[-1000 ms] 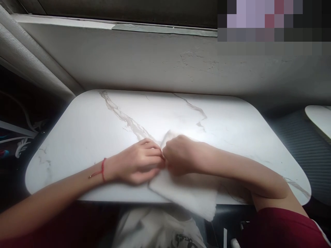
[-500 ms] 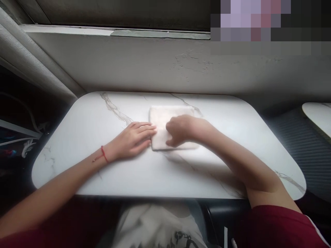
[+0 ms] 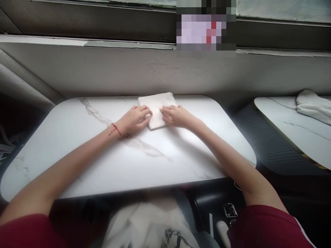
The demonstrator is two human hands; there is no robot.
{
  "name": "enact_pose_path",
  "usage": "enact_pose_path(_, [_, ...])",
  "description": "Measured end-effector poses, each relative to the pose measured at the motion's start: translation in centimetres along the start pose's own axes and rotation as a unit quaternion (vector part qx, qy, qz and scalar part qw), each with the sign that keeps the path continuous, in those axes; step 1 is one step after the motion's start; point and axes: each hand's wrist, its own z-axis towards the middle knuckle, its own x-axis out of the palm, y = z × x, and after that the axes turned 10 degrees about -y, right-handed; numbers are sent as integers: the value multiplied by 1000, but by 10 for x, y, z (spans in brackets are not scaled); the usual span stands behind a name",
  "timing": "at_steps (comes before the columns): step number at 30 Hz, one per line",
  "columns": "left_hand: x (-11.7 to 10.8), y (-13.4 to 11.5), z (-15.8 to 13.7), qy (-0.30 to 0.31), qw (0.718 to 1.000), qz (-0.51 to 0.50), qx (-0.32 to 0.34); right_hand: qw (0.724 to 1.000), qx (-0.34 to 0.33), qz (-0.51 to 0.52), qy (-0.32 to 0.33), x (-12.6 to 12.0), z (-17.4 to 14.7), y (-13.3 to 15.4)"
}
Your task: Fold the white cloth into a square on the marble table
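A folded white cloth (image 3: 157, 119) is at the far side of the marble-patterned white table (image 3: 108, 165), turned slightly, its top corner reaching the table's back edge. My left hand (image 3: 137, 119), with a red string bracelet at the wrist, has its fingers curled on the cloth's left side. From the opposite side my right hand (image 3: 174, 115) pinches the cloth, its fingertips over the top surface. The thumbs are partly hidden, and whether the cloth is slightly raised I cannot tell.
Behind the table rises a grey wall (image 3: 103, 72) below a window frame. A second white table (image 3: 289, 117) stands at the right, with a crumpled white cloth item (image 3: 314, 105) on it. Dark ribbed material (image 3: 269, 144) lies between the tables.
The cloth has moved toward the table's back edge and turned a little. My right hand has gone from a fist on top to the cloth's right side. The view has shifted right.
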Motion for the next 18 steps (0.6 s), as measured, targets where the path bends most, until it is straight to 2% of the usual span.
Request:
enact_pose_path(2, [8,-7,6,-7,1000,-7,15,1000,19,1,-3,-9,-13,-4])
enact_pose_path(4, [13,-25,7,-20,999,-9,41,999,37,16,2,-20,-29,-4])
enact_pose_path(6, [15,-52,5,-19,997,-9,75,998,44,30,16,-30,-49,1])
enact_pose_path(10, [12,-113,-6,45,984,-34,171,997,33,9,75,-47,-97,25])
enact_pose_path(12, [13,-135,-10,55,977,-43,203,994,28,-8,105,-53,-119,35])
enact_pose_path(15, [22,-150,-12,51,974,-44,218,992,43,17,120,-60,-140,38])
enact_pose_path(18, [34,-151,-12,23,979,-31,200,989,68,81,99,-64,-147,30])
